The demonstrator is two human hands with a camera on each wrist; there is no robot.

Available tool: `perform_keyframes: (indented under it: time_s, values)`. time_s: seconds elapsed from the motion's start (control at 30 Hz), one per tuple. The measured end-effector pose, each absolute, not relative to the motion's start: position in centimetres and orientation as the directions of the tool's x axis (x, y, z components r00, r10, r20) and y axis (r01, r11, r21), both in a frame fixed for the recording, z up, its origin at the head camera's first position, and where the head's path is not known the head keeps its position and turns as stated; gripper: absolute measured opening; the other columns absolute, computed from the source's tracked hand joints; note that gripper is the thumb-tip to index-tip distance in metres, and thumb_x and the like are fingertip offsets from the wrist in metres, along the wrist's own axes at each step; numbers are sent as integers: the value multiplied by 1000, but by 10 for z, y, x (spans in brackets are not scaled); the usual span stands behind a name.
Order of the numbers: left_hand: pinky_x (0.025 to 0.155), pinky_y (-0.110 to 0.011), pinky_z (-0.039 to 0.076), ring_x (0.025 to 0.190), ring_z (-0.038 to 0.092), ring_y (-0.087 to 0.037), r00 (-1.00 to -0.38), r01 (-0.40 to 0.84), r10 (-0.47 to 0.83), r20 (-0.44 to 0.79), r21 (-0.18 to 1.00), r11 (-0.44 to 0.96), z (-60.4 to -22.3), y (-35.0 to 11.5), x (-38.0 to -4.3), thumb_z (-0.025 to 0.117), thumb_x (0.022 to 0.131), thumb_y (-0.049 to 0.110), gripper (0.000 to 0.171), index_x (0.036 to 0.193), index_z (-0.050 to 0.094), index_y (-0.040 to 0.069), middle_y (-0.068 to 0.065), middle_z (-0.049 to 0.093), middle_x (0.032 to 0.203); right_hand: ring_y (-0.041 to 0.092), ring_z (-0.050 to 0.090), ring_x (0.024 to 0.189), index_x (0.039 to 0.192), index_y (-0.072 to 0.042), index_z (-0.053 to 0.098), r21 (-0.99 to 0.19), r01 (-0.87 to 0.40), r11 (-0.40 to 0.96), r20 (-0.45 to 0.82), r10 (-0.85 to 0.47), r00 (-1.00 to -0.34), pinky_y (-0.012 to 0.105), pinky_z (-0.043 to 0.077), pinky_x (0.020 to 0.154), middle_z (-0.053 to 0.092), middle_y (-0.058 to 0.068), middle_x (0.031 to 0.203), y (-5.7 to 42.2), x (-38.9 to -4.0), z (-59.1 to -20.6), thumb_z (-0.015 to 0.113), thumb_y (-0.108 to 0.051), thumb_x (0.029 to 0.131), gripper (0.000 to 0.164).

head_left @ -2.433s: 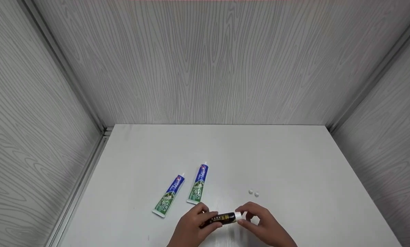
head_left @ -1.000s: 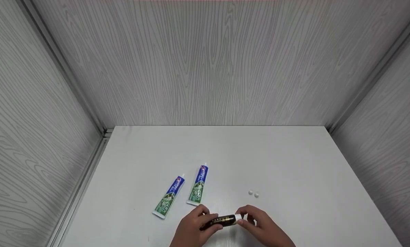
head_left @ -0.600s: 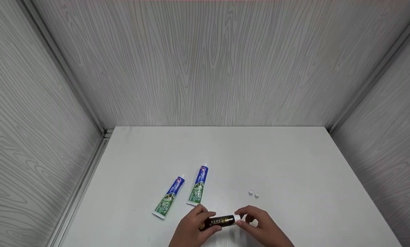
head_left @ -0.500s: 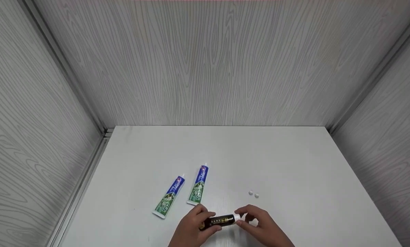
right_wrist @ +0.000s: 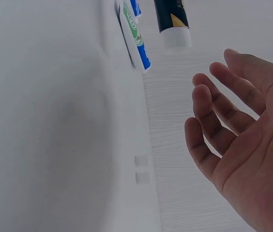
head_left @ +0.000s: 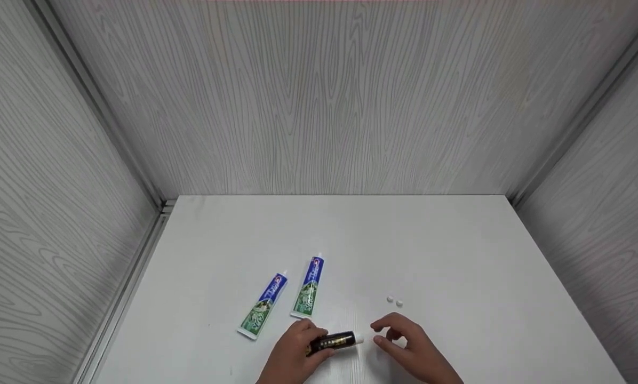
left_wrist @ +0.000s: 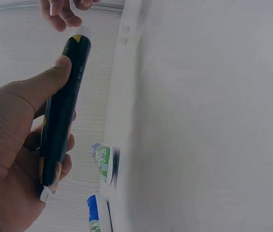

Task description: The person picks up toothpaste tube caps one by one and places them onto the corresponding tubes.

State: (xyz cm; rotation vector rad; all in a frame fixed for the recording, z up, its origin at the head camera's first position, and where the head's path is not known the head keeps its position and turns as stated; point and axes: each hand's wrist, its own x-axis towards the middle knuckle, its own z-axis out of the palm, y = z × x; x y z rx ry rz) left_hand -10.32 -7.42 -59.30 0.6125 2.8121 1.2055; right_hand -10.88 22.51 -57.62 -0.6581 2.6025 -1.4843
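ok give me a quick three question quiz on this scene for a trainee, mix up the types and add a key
1. Multiple choice: what does the left hand hold?
A) nothing
B) the black tube
C) a spoon

2. True or false: the right hand is apart from the black tube.

3. Fill the gap: in the head view, the white pieces lie to the ____ of the blue-green tubes.

Key:
1. B
2. True
3. right
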Motion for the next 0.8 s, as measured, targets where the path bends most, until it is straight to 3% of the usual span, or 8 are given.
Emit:
perform_keyframes:
  time_s: [0.43, 0.8]
  values:
    - [79, -32, 51, 86, 55, -3, -916, 326, 395, 69, 704, 631, -606, -81, -109, 87, 89, 33, 29, 112, 79, 16, 8, 64, 99, 6, 62, 90, 118, -31, 71, -820, -358, 447, 174, -400, -900, 29, 54, 83, 74, 6, 116, 229, -111, -582, 69, -24, 105, 15]
    - [79, -34, 50, 86, 54, -4, -913, 314, 407, 38, 703, 638, -617, -84, -114, 84, 91, 37, 27, 111, 77, 19, 10, 62, 98, 5, 62, 87, 119, -15, 73, -830, -308, 465, 156, -337, -928, 28, 55, 82, 73, 11, 115, 236, -115, -589, 69, -26, 105, 18]
